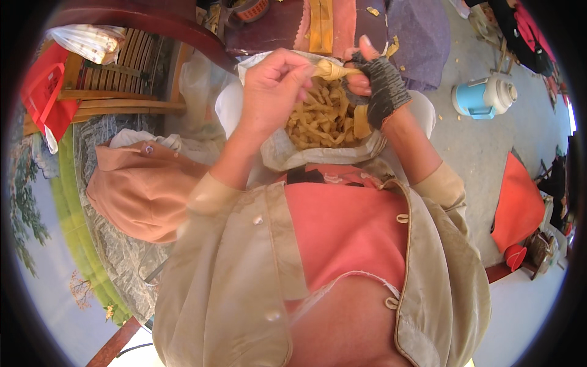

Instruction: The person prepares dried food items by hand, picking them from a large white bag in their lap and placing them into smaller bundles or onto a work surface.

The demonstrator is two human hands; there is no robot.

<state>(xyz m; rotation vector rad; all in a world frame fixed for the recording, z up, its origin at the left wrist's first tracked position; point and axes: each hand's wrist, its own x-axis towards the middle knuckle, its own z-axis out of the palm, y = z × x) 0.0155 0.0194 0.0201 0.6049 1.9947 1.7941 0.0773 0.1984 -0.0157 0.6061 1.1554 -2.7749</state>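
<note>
My bare left hand pinches one end of a pale yellow folded strip between thumb and fingers. The strip looks wrapped or knotted at its middle. My right hand, in a dark grey fingerless glove, grips its other end, with the thumb pointing up. Below both hands, a white woven sack stands open in front of me. Many yellow-brown knotted or twisted strips fill it. What the strips are made of I cannot tell.
Beyond the sack, a flat yellow-brown piece lies on pink cloth over a dark red table. Left are a slatted wooden chair and an orange-brown garment. A blue and white thermos and a red-orange sheet are right.
</note>
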